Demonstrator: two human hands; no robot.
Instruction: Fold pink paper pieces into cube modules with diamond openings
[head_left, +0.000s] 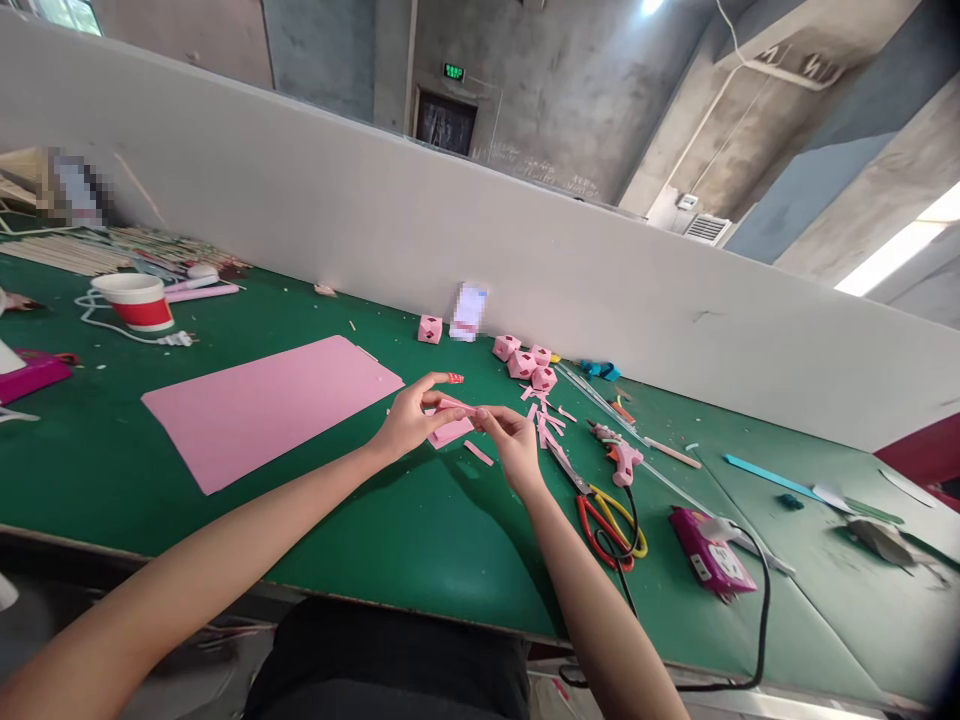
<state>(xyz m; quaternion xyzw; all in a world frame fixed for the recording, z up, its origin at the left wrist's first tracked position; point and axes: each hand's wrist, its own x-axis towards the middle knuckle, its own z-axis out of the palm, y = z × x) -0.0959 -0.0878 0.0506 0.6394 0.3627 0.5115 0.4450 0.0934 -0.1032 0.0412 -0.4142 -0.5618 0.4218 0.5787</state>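
Observation:
Between my two hands is a small piece of folded pink paper [451,428], held just above the green table. My left hand [411,418] grips its left side with thumb and fingers, one finger raised. At the paper's right edge, my right hand [514,440] pinches with thumb and forefinger. A loose pink strip [478,453] lies on the table just below the hands. Left of them is a large pink sheet [274,410], flat on the table. Several folded pink paper shapes [523,363] with cut openings stand beyond my right hand, near pink paper scraps [551,428].
Scissors [609,525] with red and yellow handles and a pink glue gun [624,462] lie to the right. A magenta box [711,552] with a cord sits farther right. A paper cup [135,300] stands at left. A white partition [360,210] closes the table's back.

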